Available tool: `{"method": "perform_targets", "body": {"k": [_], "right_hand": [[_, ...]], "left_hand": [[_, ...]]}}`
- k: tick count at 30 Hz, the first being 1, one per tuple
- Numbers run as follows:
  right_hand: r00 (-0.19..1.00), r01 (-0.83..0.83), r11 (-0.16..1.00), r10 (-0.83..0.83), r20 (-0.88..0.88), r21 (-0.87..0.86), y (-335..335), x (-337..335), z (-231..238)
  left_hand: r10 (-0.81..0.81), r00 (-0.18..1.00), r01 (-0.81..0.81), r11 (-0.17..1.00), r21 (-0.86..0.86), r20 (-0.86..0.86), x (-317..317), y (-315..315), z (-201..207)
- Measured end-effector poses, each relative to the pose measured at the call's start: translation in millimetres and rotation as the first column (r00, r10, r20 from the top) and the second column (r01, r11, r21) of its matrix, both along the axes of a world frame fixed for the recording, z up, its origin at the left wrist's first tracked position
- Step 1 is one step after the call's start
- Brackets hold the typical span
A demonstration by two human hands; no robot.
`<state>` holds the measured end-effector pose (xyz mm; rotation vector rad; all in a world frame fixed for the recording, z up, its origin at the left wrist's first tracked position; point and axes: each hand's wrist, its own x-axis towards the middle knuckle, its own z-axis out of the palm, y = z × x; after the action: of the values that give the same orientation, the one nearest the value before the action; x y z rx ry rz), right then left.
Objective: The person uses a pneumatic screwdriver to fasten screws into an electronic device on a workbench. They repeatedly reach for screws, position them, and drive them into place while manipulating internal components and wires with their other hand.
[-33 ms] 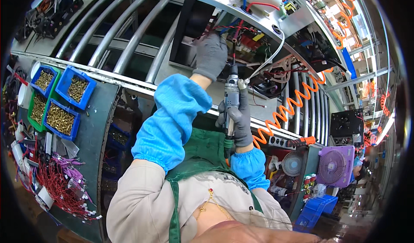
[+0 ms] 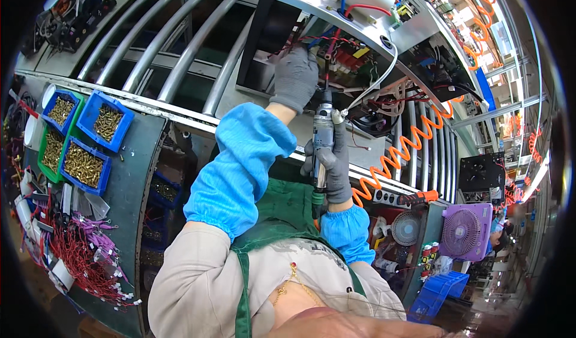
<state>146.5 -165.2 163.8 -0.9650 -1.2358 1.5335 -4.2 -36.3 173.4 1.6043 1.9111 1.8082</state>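
Keeping almost the same pose as in the frame just before, my right hand (image 2: 337,173) is wrapping its grey glove round the silver power driver (image 2: 324,132), which is sitting toward one o'clock from the middle of my view. Its bit (image 2: 326,80) is pointing toward twelve, into the open metal case (image 2: 369,30), and I am not making out whether the tip is touching anything inside. My left hand (image 2: 295,80) is reaching into the case at twelve, close to the thin red wires (image 2: 324,38); its far end is hiding from me, so I cannot tell whether it is pinching something. Only a very slight shift toward three o'clock is showing, with the case, left hand and driver going together; I am reading that as the tool and case keeping their places against each other, the work staying at one spot. Out at nine, blue trays (image 2: 120,137) are holding brass-coloured fasteners (image 2: 84,164), and a pile of red leads (image 2: 78,254) is lying at eight. An orange coiled hose (image 2: 403,147) is stretching at three, and a purple fan (image 2: 465,233) is standing nearer four.
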Motion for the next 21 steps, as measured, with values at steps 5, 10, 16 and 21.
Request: {"method": "perform_targets", "body": {"k": [5,10,16,21], "right_hand": [[0.999,0.048,0.998,-0.048,-0.004,-0.033,-1.2,-10.8,5.6],[0.997,0.067,0.996,-0.069,-0.022,-0.064,-2.3,-13.5,9.3],[0.906,-0.099,0.989,0.044,-0.421,-0.109,-6.7,-6.0,6.9],[0.619,-0.274,0.958,0.11,-0.777,-0.083,-9.5,-12.6,8.4]], "left_hand": [[-0.075,0.996,0.069,0.99,-0.122,-0.049,-3.3,2.7,2.5],[-0.115,0.972,0.078,0.981,-0.179,-0.205,-12.9,-14.3,9.0],[-0.158,0.884,0.089,0.981,-0.173,-0.441,-32.1,-42.7,31.1],[-0.259,0.84,0.096,0.936,-0.339,-0.476,-32.2,-23.4,27.9]]}}
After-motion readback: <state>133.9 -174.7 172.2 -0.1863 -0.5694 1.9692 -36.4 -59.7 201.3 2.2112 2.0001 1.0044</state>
